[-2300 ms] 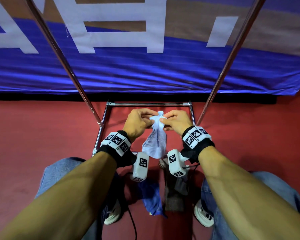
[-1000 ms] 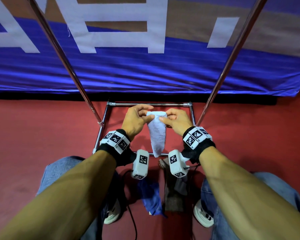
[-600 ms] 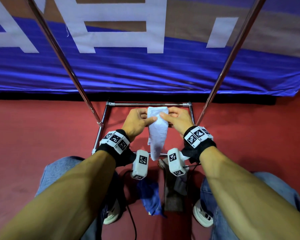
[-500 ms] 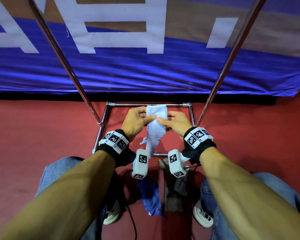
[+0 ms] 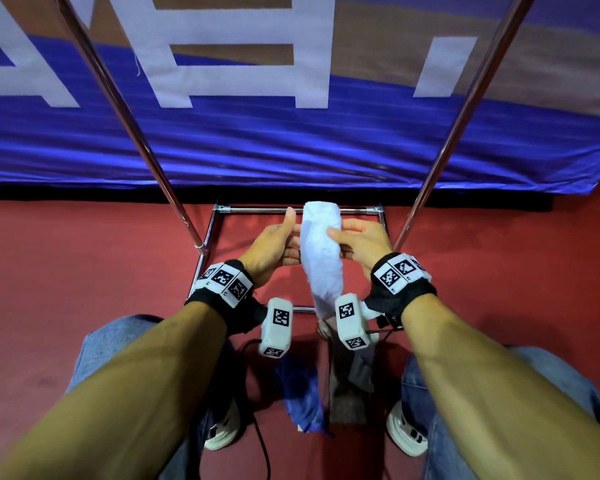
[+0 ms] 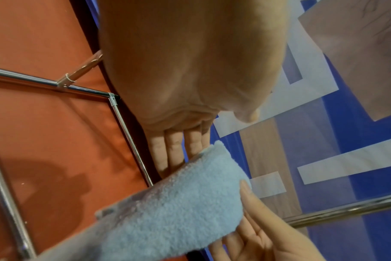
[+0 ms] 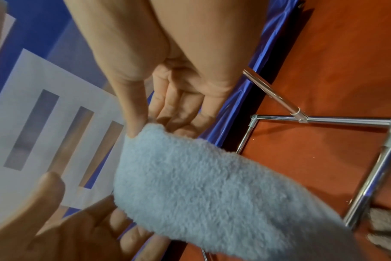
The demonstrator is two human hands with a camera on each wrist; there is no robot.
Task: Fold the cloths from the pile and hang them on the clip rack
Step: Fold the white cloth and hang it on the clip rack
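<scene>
A pale blue fluffy cloth point(image 5: 321, 261), folded into a narrow strip, hangs between my two hands above the rack's chrome floor frame point(image 5: 257, 209). My right hand point(image 5: 352, 239) pinches its upper part, thumb on the front and fingers behind. My left hand point(image 5: 279, 242) lies with straight fingers under the cloth's left edge, thumb lifted off it. In the left wrist view the left fingers point(image 6: 174, 153) reach under the cloth point(image 6: 167, 211). The right wrist view shows the right thumb point(image 7: 132, 114) on the cloth's top edge point(image 7: 201, 185).
Two slanted chrome uprights point(image 5: 118, 98) point(image 5: 465, 116) rise on either side of my hands. A blue cloth point(image 5: 302, 400) and a grey cloth point(image 5: 352, 393) lie low between my shoes. A blue banner point(image 5: 291, 143) hangs behind over the red floor point(image 5: 66, 254).
The cloth has gone from a loose bunch to a narrow folded strip. Both hands have lifted it toward the far bar, and my left thumb has come off it.
</scene>
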